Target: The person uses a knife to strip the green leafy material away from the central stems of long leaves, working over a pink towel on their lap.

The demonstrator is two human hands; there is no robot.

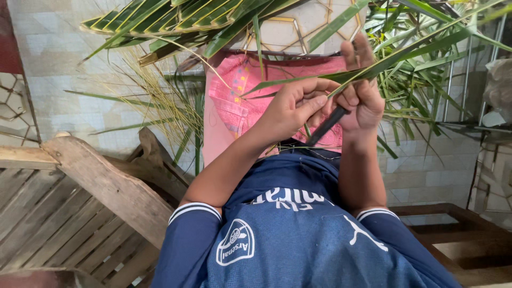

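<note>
My left hand is closed around a long green palm leaflet that runs up to the right. My right hand sits just beside it, the two hands touching. It pinches the same leaflet and grips a dark, slim tool that points down-left; its blade end is hidden. Both hands work above my lap, over pink shorts. My blue shirt fills the lower middle.
A palm frond lies across the top over the tiled floor. More green leaflets pile at the right, with thin dry midribs at the left. There is a wooden slatted seat at lower left and a wooden frame at lower right.
</note>
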